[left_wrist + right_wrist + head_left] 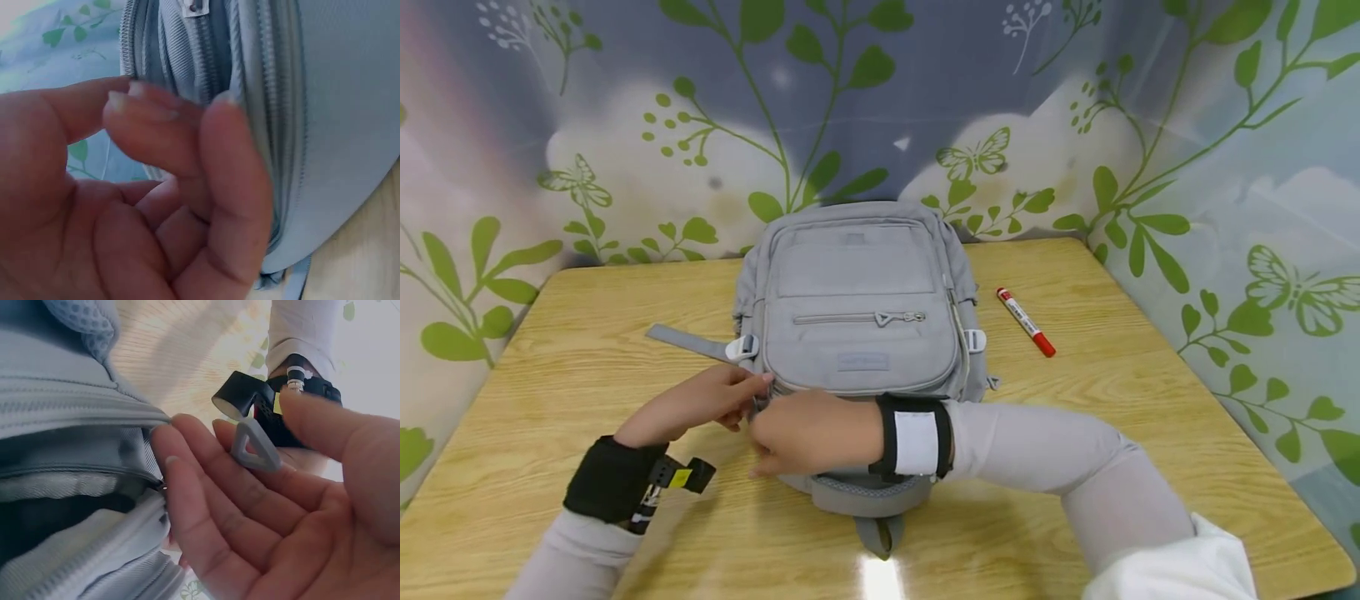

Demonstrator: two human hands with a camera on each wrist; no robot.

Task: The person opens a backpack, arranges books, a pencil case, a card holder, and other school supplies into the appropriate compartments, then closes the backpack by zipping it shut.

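A grey backpack [857,267] lies front side up on the wooden table, its bottom facing the wall. My left hand [715,400] is at the backpack's left side near the white buckle [742,347]. Its fingers are loosely bent, their tips right at a zipper edge [269,94], with nothing seen between them. Beside it, my right hand [820,429] reaches across the backpack's near end. A triangular zipper pull [256,447] lies against its extended fingers, with the thumb held apart from it. Next to those fingertips, a zipped compartment [69,503] gapes, dark inside.
A red-capped marker [1026,322] lies on the table [1097,467] to the right of the backpack. A loose strap [687,341] sticks out to the left, and a hanging loop [878,535] points toward the near edge. A leaf-patterned cloth [715,108] stands behind.
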